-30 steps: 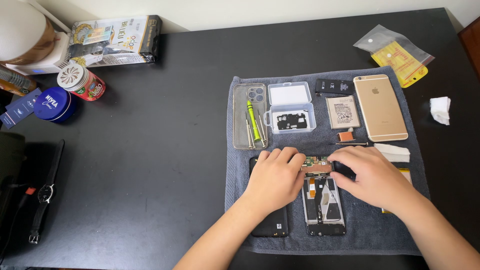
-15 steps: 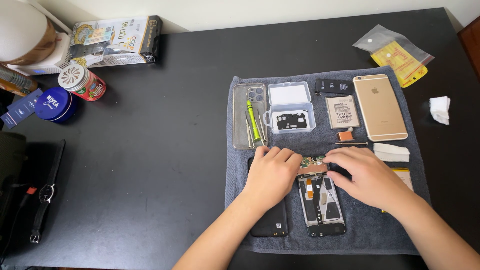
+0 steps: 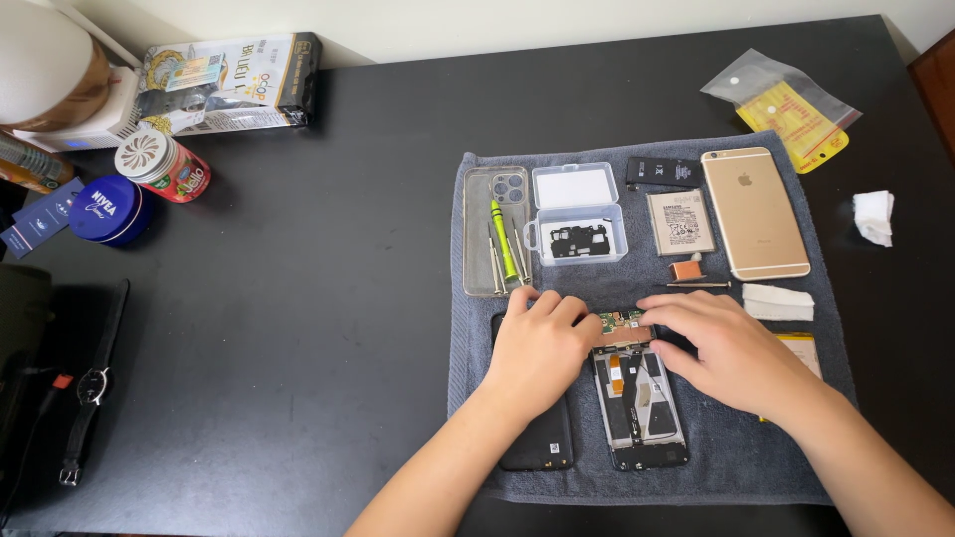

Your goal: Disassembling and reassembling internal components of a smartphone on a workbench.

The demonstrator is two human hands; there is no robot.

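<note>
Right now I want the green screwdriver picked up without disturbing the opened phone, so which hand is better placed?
Probably the left hand: its fingertips lie just below the green screwdriver; the right hand sits farther away.

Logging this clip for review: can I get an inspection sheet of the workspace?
Surface: black table, grey towel spread on it.
Job's things: opened phone, circuit board at its top end.
Clutter: gold phone, clear parts box, screwdrivers, blue tin, wristwatch.
Hands: left hand, right hand, both with fingertips at the board.
Cables: nothing seen.
Surroundings: pale wall behind.
</note>
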